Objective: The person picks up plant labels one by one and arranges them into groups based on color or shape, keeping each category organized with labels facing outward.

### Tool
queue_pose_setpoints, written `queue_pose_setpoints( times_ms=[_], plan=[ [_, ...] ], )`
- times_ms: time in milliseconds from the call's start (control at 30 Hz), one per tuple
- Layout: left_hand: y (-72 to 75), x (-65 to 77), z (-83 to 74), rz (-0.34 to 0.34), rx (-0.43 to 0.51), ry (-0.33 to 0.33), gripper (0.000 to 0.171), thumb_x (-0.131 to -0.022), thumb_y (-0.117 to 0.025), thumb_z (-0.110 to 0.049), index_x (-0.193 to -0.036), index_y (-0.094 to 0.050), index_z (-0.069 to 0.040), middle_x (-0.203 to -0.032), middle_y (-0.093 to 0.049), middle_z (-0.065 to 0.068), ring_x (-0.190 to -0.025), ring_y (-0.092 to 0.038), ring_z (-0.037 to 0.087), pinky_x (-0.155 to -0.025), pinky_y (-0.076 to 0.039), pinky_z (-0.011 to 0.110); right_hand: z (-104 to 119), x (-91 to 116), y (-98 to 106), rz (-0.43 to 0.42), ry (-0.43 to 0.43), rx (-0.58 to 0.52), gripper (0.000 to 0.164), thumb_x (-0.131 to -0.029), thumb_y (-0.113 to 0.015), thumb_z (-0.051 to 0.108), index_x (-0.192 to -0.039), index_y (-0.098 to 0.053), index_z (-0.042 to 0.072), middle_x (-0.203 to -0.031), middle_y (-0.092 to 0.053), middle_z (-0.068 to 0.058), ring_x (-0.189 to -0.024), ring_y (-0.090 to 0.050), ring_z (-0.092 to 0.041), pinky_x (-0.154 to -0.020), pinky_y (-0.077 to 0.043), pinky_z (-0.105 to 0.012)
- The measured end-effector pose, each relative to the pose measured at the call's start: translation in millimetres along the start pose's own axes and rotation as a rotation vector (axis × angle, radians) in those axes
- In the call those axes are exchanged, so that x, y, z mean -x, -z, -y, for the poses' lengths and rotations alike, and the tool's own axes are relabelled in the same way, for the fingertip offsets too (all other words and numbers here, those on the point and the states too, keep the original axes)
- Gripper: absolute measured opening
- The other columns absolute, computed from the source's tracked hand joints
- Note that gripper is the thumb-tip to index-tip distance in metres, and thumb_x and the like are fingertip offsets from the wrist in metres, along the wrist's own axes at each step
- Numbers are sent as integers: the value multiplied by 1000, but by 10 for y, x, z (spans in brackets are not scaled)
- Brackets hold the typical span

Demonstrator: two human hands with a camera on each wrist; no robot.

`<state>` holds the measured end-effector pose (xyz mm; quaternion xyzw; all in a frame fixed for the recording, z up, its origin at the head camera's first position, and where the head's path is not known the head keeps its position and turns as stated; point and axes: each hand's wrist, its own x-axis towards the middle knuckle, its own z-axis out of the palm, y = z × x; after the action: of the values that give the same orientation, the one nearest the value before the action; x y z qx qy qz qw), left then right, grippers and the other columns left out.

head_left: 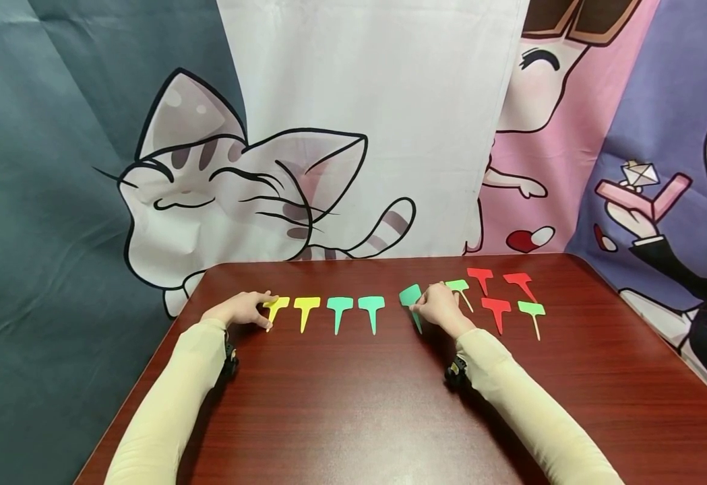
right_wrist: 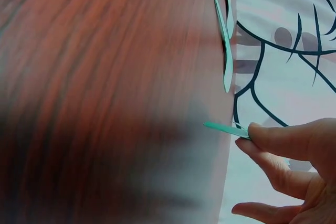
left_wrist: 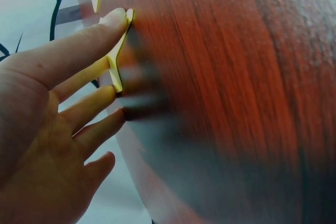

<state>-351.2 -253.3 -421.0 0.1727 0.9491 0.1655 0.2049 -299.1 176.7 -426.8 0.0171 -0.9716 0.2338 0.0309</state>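
At the left end of a row of T-shaped plant labels, my left hand [head_left: 244,308] holds a yellow plant label [head_left: 278,305] against the table. Its thumb is at the stem's tip and its fingers are at the head, as the left wrist view shows. My right hand [head_left: 440,307] pinches a teal plant label [head_left: 410,295] between thumb and forefinger, tilted and raised off the table in the right wrist view. Between the hands lie another yellow label [head_left: 307,306] and two teal labels, one left [head_left: 340,306] and one right [head_left: 371,305], heads away from me.
Right of my right hand lie several red labels [head_left: 496,308] and two light green ones, one partly behind the hand [head_left: 459,285] and one farther right [head_left: 532,309]. The brown wooden table [head_left: 341,404] ends at a printed cartoon curtain [head_left: 377,94].
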Motion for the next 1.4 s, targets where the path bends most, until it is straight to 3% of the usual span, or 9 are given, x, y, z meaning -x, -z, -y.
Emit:
queue_pose_setpoints(
  times_ms=[200, 467, 700, 900, 1100, 1400],
  plan=[
    [3, -3, -1, -5, -7, -6, 77, -81, -74, -30, -147, -38, -13, -155, -24, 17, -141, -17, 45, -108, -26, 60, 67, -33, -37, 28, -52, -13, 26, -80, -74, 25, -61, -71, 8, -87, -72, -9, -137, -31, -43, -103, -19, -71],
    [-3, -13, 13, -15, -12, -10, 76, -81, -74, -29, -146, -39, -13, -155, -25, 18, -141, -18, 45, -108, -25, 60, 90, -57, -104, 37, -93, 4, 25, -78, -75, 28, -63, -72, 9, -100, -69, -14, -137, -31, -42, -104, -17, -72],
    [2, -5, 10, -19, -12, -12, 75, -82, -74, -29, -146, -39, -13, -154, -26, 18, -141, -17, 45, -108, -24, 61, 135, -45, -107, 53, -118, 15, 24, -79, -75, 28, -63, -71, 9, -92, -71, -11, -139, -27, -42, -105, -15, -72],
    [4, 0, 0, -17, -12, -11, 75, -82, -74, -29, -146, -39, -13, -155, -25, 17, -141, -17, 46, -108, -24, 61, 147, -63, -129, 62, -119, 34, 26, -80, -74, 29, -65, -71, 9, -100, -69, -16, -140, -25, -43, -105, -15, -72],
    [0, -6, -2, -18, -14, -14, 75, -82, -74, -29, -146, -39, -12, -154, -25, 17, -141, -18, 45, -109, -24, 61, 183, -59, -131, 56, -126, 53, 29, -79, -75, 29, -60, -66, 9, -97, -68, -15, -141, -26, -40, -105, -14, -72],
    [0, -22, 15, -19, -18, -10, 75, -82, -74, -30, -146, -39, -13, -154, -26, 17, -141, -18, 45, -108, -24, 61, 201, -81, -154, 39, -149, 93, 31, -77, -76, 32, -62, -66, 7, -128, -57, -25, -138, -33, -39, -107, -16, -69]
  ],
)
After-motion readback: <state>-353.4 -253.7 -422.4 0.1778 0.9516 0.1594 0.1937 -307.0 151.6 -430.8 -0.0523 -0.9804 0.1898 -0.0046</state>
